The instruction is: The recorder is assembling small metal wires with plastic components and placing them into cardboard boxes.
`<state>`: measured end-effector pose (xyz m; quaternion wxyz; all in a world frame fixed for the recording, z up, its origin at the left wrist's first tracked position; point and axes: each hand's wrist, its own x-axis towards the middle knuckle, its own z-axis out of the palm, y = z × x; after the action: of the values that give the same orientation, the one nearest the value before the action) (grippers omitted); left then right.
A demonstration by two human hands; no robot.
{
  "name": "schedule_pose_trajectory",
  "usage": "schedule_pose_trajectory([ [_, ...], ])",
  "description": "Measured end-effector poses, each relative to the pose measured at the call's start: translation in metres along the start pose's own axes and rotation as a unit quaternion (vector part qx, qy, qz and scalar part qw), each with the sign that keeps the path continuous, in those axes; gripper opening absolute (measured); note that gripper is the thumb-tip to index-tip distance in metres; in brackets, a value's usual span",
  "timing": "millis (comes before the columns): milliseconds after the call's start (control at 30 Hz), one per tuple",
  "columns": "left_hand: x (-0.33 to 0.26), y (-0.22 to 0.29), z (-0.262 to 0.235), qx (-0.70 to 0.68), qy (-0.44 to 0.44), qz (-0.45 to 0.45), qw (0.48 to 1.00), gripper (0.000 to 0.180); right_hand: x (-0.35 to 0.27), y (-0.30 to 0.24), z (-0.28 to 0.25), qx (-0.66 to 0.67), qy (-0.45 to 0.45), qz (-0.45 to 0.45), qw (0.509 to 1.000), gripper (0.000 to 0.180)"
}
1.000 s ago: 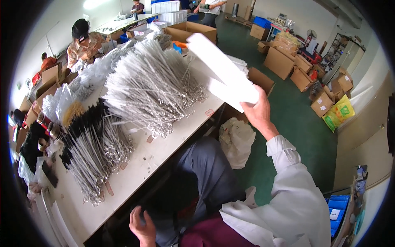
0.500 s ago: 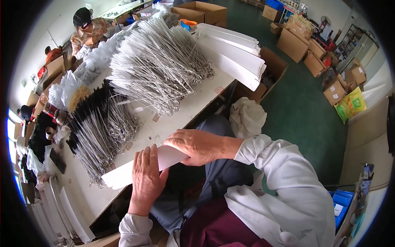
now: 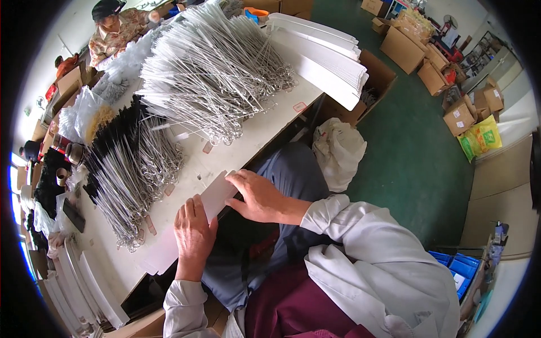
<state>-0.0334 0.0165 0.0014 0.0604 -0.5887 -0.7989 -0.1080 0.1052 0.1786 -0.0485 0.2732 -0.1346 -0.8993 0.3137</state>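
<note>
A long white card sheet (image 3: 217, 195) lies flat along the near edge of the white worktable (image 3: 265, 121). My left hand (image 3: 193, 230) presses flat on its lower part. My right hand (image 3: 257, 195) rests on its upper end, fingers spread over the card's corner. Just beyond the sheet lies a heap of thin wire brushes with ring ends and dark bristles (image 3: 132, 169). Farther up the table is a larger heap of wire brushes with white bristles (image 3: 211, 76). A stack of the same long white cards (image 3: 324, 59) sits at the table's far right edge.
More white cards (image 3: 73, 281) are stacked at the table's near left. A white cloth bag (image 3: 338, 152) and an open carton (image 3: 375, 73) stand on the green floor by my knees. Cardboard boxes (image 3: 428, 56) line the far wall. Another person (image 3: 115, 28) works at the table's far end.
A second ago my right hand held the white card raised high over the table. It came down onto the table's near edge, and both hands now press it flat.
</note>
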Motion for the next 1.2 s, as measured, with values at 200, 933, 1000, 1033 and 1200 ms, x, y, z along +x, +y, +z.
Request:
schedule_pose_trajectory([
  [200, -0.009, -0.005, 0.009, 0.011, 0.005, 0.015, 1.000, 0.072, -0.006, 0.008, 0.015, 0.135, 0.005, 0.108, 0.985, 0.047],
  [933, -0.035, -0.018, 0.015, -0.053, 0.039, 0.009, 0.998, 0.067, 0.032, -0.002, -0.039, 0.493, -0.270, 0.383, 0.733, 0.037],
  [1000, -0.036, -0.021, 0.014, -0.059, 0.035, 0.010, 0.998, 0.066, 0.031, 0.001, -0.040, 0.522, -0.275, 0.380, 0.713, 0.041],
  [1033, -0.036, -0.022, 0.014, -0.063, 0.035, 0.015, 0.997, 0.066, 0.031, 0.004, -0.042, 0.549, -0.275, 0.375, 0.694, 0.045],
  [1200, -0.028, -0.023, 0.009, -0.089, 0.026, -0.007, 0.996, 0.061, 0.025, -0.023, -0.045, -0.041, -0.027, -0.114, 0.992, 0.066],
])
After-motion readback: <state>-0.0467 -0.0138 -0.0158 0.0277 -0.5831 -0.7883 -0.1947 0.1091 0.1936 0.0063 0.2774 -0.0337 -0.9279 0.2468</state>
